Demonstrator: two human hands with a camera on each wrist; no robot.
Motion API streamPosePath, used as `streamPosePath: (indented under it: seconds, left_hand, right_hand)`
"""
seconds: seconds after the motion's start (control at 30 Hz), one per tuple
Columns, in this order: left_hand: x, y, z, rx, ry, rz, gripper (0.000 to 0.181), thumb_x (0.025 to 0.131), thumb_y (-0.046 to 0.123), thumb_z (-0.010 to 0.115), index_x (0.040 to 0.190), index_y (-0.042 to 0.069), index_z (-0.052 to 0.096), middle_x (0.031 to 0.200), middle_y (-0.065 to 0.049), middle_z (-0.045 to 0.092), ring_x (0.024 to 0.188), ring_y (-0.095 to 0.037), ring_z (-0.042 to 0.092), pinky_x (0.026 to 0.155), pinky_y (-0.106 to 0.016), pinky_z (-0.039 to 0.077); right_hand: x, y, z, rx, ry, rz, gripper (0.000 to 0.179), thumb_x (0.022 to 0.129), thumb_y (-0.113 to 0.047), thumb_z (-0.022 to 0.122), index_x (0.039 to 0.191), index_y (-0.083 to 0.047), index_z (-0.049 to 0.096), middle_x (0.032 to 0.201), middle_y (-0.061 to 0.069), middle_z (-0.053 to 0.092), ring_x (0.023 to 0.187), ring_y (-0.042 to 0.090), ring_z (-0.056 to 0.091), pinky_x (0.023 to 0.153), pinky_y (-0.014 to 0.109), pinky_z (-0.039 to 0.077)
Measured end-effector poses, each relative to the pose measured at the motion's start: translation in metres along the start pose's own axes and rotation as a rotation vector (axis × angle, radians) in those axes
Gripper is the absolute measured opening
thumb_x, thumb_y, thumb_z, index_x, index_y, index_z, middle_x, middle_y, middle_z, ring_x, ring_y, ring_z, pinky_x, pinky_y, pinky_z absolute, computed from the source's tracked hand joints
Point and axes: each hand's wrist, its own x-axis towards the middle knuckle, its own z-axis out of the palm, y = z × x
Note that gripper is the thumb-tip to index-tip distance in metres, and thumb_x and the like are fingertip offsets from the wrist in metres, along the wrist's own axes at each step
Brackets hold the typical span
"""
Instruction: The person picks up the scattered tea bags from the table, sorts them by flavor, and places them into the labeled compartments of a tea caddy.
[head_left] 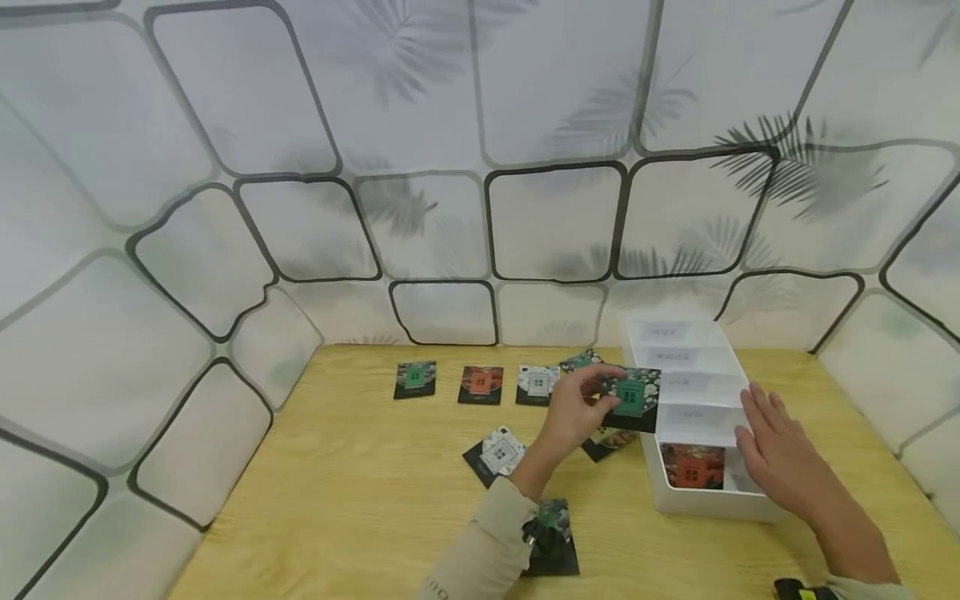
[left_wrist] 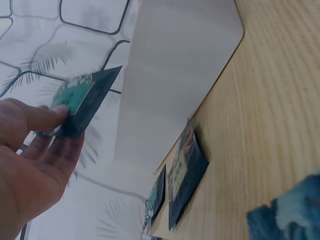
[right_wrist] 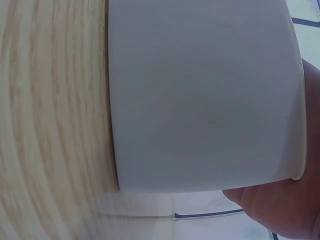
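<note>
My left hand (head_left: 567, 417) pinches a flat dark sachet with a green label (head_left: 643, 402) between thumb and fingers, raised beside the long white box (head_left: 712, 503). The left wrist view shows the same sachet (left_wrist: 87, 102) tilted in the fingers (left_wrist: 44, 118), above the table. The box has several compartments with white dividers; an orange-labelled sachet (head_left: 693, 471) lies in the nearest one. Fairly straight fingers of my right hand (head_left: 783, 458) rest on the box's right rim. In the right wrist view, the box wall (right_wrist: 205, 95) hides most of that hand (right_wrist: 285, 210).
On the wooden table (head_left: 337, 500), a back row holds a green-labelled sachet (head_left: 415, 379), an orange one (head_left: 481, 385) and a white one (head_left: 537, 384). Another white sachet (head_left: 497, 455) lies nearer, and a dark one (head_left: 553, 560) is partly under my left sleeve. A patterned wall stands behind.
</note>
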Motion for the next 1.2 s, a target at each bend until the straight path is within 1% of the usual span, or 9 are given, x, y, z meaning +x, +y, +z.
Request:
streamPosePath:
  seconds: [0.13, 0.27, 0.43, 0.53, 0.63, 0.77, 0.93, 1.03, 1.2]
  left_hand:
    - [0.011, 0.003, 0.013, 0.018, -0.056, 0.031, 0.035, 0.091, -0.004, 0.074, 0.122, 0.012, 0.073, 0.118, -0.002, 0.072, 0.09, -0.003, 0.069, 0.071, -0.017, 0.054]
    - [0.02, 0.007, 0.019, 0.035, -0.047, 0.021, 0.036, 0.09, -0.003, 0.076, 0.122, 0.014, 0.073, 0.111, -0.001, 0.072, 0.083, -0.001, 0.066, 0.068, -0.016, 0.052]
    - [0.028, 0.01, 0.023, 0.007, -0.047, 0.012, 0.037, 0.091, -0.005, 0.074, 0.123, 0.012, 0.072, 0.121, -0.002, 0.07, 0.081, 0.0, 0.065, 0.064, -0.016, 0.05]
    - [0.032, 0.01, 0.024, 0.004, -0.052, 0.005, 0.036, 0.091, -0.004, 0.074, 0.123, 0.012, 0.071, 0.121, -0.002, 0.069, 0.076, 0.0, 0.064, 0.058, -0.017, 0.046]
    - [0.037, 0.01, 0.024, 0.022, -0.055, 0.003, 0.036, 0.092, -0.003, 0.073, 0.124, 0.014, 0.071, 0.122, 0.001, 0.068, 0.076, -0.001, 0.063, 0.055, -0.018, 0.044]
    - [0.044, 0.01, 0.023, 0.045, -0.036, 0.007, 0.037, 0.092, -0.002, 0.074, 0.124, 0.016, 0.07, 0.125, 0.005, 0.067, 0.083, -0.004, 0.065, 0.055, -0.018, 0.044]
    - [0.054, 0.009, 0.025, 0.044, -0.028, -0.001, 0.035, 0.093, -0.002, 0.073, 0.124, 0.015, 0.07, 0.126, 0.003, 0.066, 0.091, -0.004, 0.067, 0.056, -0.019, 0.046]
    - [0.062, 0.008, 0.026, 0.033, -0.028, 0.004, 0.034, 0.093, -0.003, 0.072, 0.123, 0.013, 0.07, 0.127, 0.0, 0.066, 0.094, -0.004, 0.068, 0.057, -0.019, 0.046]
    - [0.072, 0.007, 0.021, -0.008, 0.028, 0.028, 0.033, 0.092, -0.008, 0.071, 0.122, 0.008, 0.07, 0.123, -0.006, 0.069, 0.089, -0.006, 0.071, 0.059, -0.017, 0.049]
  right_hand:
    - [-0.011, 0.008, -0.004, 0.007, 0.024, 0.006, 0.058, 0.11, -0.015, 0.035, 0.154, 0.018, 0.019, 0.164, 0.035, 0.011, 0.152, 0.05, -0.002, 0.113, 0.075, 0.005]
    - [-0.014, 0.011, -0.005, 0.003, 0.037, 0.006, 0.057, 0.11, -0.015, 0.036, 0.154, 0.017, 0.02, 0.163, 0.035, 0.013, 0.152, 0.051, 0.0, 0.112, 0.077, 0.006]
    - [-0.013, 0.01, -0.004, -0.015, 0.033, 0.005, 0.057, 0.109, -0.015, 0.036, 0.154, 0.017, 0.022, 0.163, 0.035, 0.014, 0.152, 0.052, 0.0, 0.111, 0.077, 0.007]
    - [-0.012, 0.01, -0.004, -0.01, 0.023, 0.003, 0.056, 0.109, -0.016, 0.036, 0.153, 0.018, 0.023, 0.163, 0.035, 0.014, 0.151, 0.052, 0.0, 0.112, 0.077, 0.006]
    - [-0.011, 0.009, -0.004, 0.003, 0.013, 0.003, 0.056, 0.11, -0.016, 0.036, 0.153, 0.018, 0.024, 0.163, 0.035, 0.015, 0.152, 0.051, -0.001, 0.112, 0.077, 0.006]
    - [-0.005, 0.009, -0.005, 0.03, 0.002, -0.001, 0.056, 0.111, -0.017, 0.034, 0.153, 0.018, 0.023, 0.163, 0.035, 0.014, 0.152, 0.049, -0.002, 0.113, 0.075, 0.005]
    - [0.0, 0.009, -0.004, 0.018, -0.025, 0.007, 0.058, 0.111, -0.018, 0.033, 0.154, 0.017, 0.018, 0.163, 0.035, 0.011, 0.152, 0.05, -0.004, 0.112, 0.076, 0.007]
    - [0.0, 0.01, -0.002, 0.002, -0.021, 0.005, 0.058, 0.111, -0.018, 0.033, 0.155, 0.017, 0.017, 0.164, 0.034, 0.009, 0.152, 0.05, -0.004, 0.111, 0.077, 0.009]
    - [0.004, 0.007, 0.001, 0.011, 0.004, -0.02, 0.058, 0.111, -0.017, 0.034, 0.155, 0.016, 0.018, 0.164, 0.034, 0.011, 0.152, 0.049, -0.003, 0.112, 0.076, 0.008]
